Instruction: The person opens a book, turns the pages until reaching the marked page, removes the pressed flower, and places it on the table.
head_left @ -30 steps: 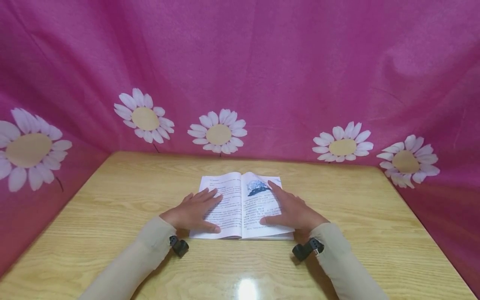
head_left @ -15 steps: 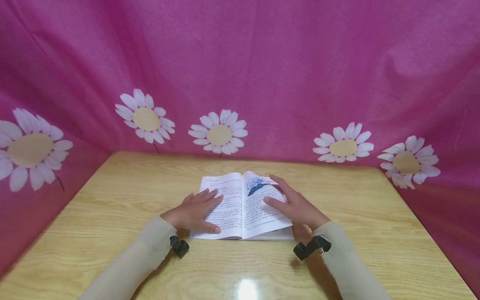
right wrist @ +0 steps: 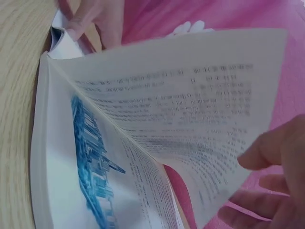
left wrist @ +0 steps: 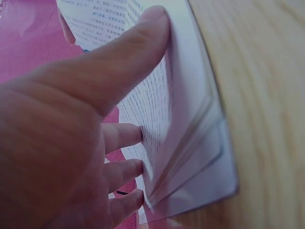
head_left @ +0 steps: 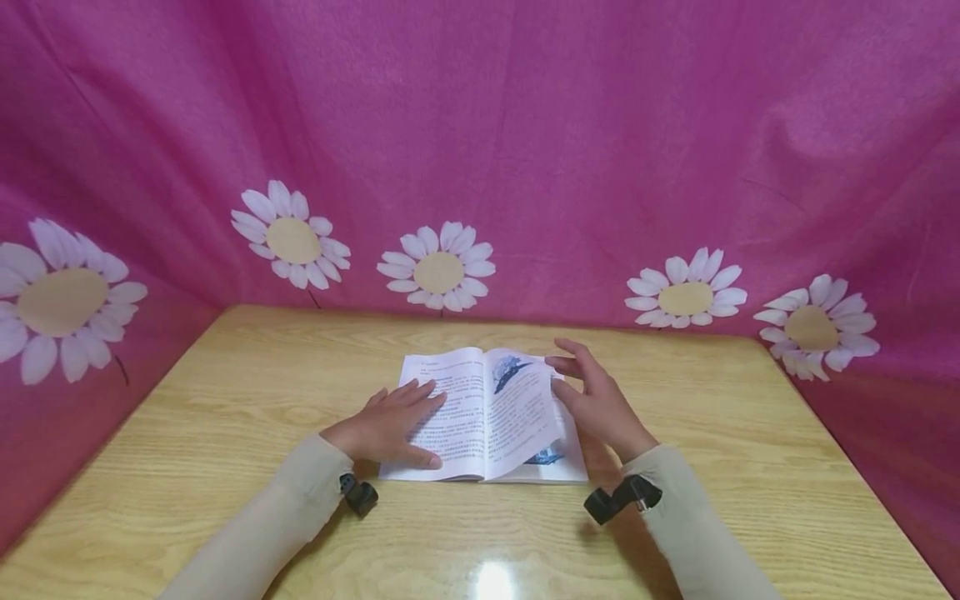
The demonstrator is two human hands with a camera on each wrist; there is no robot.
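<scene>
A paperback book (head_left: pixel 457 417) lies open on the table, its pages covered in small print. In the head view my left hand (head_left: pixel 393 423) rests spread on the left page; the left wrist view shows its thumb (left wrist: pixel 138 45) along the paper. One right-hand page (right wrist: pixel 186 95) stands lifted and bowed toward the spine. Beneath it a blue picture (right wrist: pixel 93 162) shows on the page below. My right hand (head_left: pixel 600 408) is beside the lifted page with its fingers spread. In the right wrist view its thumb (right wrist: pixel 262 150) and fingertips are right at the page's outer edge.
The wooden table (head_left: pixel 270 375) stretches around the book on all sides. A pink cloth (head_left: pixel 555 167) with large white daisies hangs behind the table and along both sides. Black wrist cameras sit at both cuffs.
My right hand has lifted the right page's outer edge and swung it leftward, uncovering the blue picture below. The thumb has shifted from the page's face to its edge. My left hand stays put.
</scene>
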